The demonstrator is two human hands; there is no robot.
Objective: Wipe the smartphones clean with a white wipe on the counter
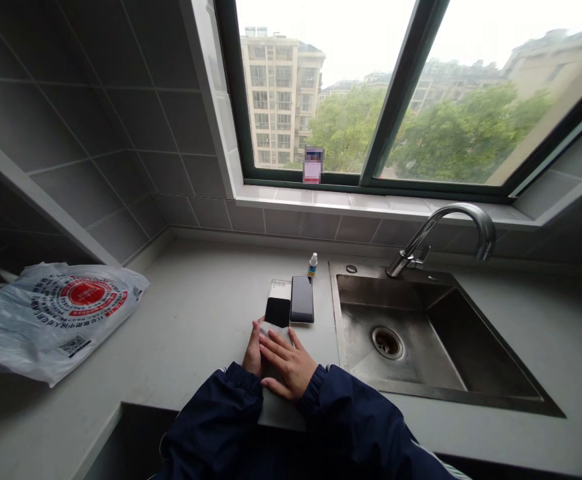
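Both my hands rest on the grey countertop (195, 320) just left of the sink. My right hand (288, 365) lies flat with its fingers spread on a pale cloth (273, 329). My left hand (253, 352) is at the cloth's left edge with its thumb up along it; its fingers are tucked under and mostly hidden. The cloth's far end touches a small black phone (277, 311), which lies on a white flat item (279, 289). A larger black phone (301, 299) lies right beside them. Both sleeves are dark blue.
A steel sink (421, 333) with a curved tap (463, 217) is set in the counter to the right. A tiny bottle with a blue band (313, 265) stands behind the phones. A printed plastic bag (55, 313) lies at the left. Tiled walls and a window rise behind.
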